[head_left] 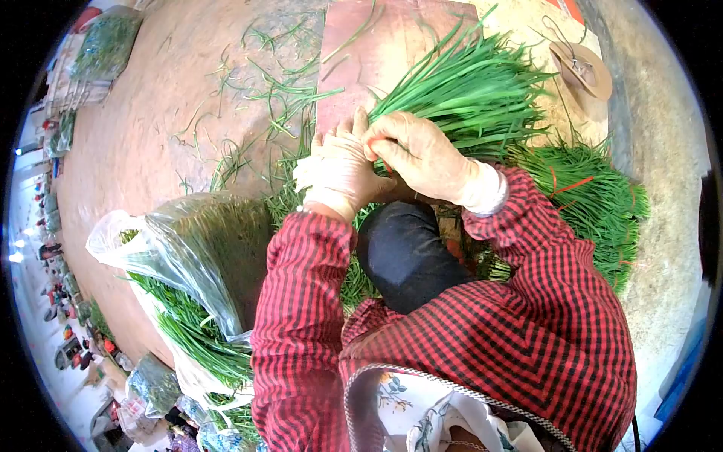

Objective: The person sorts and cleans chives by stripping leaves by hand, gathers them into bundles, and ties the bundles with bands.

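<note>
A bunch of long green leaves that look like garlic chives [474, 98] lies with its tips fanned toward the upper right. My left hand [331, 173], in a pale thin glove, is closed round the bunch's narrow end. Beside it, my right hand [422, 154], gloved too, pinches a red-orange tie [376, 145] against the same end. My fingers hide most of the stalks and part of the tie. Under the bunch is a pinkish board [350, 45].
Tied bunches of chives [595, 196] are stacked at right. A clear plastic bag [211, 233] and more loose chives [196, 331] are at left. Stray leaves [282, 98] litter the floor. A tan, rounded object with a cord [591, 71] lies at upper right.
</note>
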`<state>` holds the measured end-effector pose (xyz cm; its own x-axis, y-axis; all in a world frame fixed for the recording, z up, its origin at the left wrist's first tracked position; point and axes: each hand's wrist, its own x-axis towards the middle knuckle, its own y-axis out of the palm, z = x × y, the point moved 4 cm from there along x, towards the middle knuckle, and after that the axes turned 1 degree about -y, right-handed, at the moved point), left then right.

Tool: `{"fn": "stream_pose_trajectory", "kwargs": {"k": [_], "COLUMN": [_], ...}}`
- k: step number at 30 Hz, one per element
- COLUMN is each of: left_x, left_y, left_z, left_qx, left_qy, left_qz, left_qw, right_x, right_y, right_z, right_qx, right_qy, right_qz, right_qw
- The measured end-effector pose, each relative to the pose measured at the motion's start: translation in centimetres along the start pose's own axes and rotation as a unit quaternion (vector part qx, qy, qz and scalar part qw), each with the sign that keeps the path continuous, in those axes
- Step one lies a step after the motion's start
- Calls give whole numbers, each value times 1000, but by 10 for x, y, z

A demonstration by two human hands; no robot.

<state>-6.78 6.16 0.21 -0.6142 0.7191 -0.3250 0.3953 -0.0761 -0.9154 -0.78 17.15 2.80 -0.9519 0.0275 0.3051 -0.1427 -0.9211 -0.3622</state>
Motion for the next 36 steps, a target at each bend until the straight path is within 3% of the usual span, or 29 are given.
{"fn": "stream_pose_trajectory", "kwargs": {"k": [1,2,3,4,6,7,9,10,13,15,17,19,23,25,28,29,31,32,33,34,36], "left_x": [3,4,3,1,5,3,5,5,6,3,0,-1,-1,0,-1,0,3,5,7,10,14], "left_y": [-5,-1,1,-1,-4,-2,-3,-1,-1,0,2,3,4,2,3,2,-3,-4,-4,-2,-1], "left_z": [-5,-7,-8,-7,-1,1,4,7,7,6,3,3,3,9,11,12,13,15,19,23,28], "left_qx": [-25,-23,1,28,4,-24,-32,-40,-54,-56,-54,-46,-34,-60,-79,-74,-96,-118,-117,-143,-199], "left_qy": [-13,-13,-40,-65,-66,-70,-67,-68,-66,-71,-66,-60,-72,-63,-50,-48,-57,-65,-65,-59,-69], "left_qz": [36,36,-17,-70,-68,-54,-64,-61,-58,-70,-76,-107,-107,-97,-89,-95,-65,-32,-31,-31,-13], "left_qw": [999,999,999,995,995,996,995,995,995,993,993,991,991,992,992,992,992,990,990,988,978], "right_x": [10,25,35,43,59,58,60,50,-4,-37,-57,-69,-77,-85,-102,-114,-141,-159,-186,-220,-262], "right_y": [0,-4,-8,-4,-1,-2,-25,-35,-52,-41,-24,-5,-7,-24,-63,-77,-89,-85,-75,-66,-54], "right_z": [-11,-33,-49,-56,-72,-71,-54,-42,-25,-33,-43,-56,-57,-42,-34,-32,-21,-11,-15,-26,-45], "right_qx": [0,-89,-177,-176,-92,-89,13,71,-120,-211,-117,193,309,332,240,187,172,180,193,134,-167], "right_qy": [0,15,29,29,132,135,19,65,212,243,262,367,386,384,350,417,406,486,489,530,398], "right_qz": [-3,-43,-82,-85,-66,-64,-191,-155,6,79,66,-5,-5,86,221,267,343,395,465,507,631], "right_qw": [1000,995,980,980,985,985,981,983,970,944,956,910,869,858,878,848,829,759,713,667,644]}}
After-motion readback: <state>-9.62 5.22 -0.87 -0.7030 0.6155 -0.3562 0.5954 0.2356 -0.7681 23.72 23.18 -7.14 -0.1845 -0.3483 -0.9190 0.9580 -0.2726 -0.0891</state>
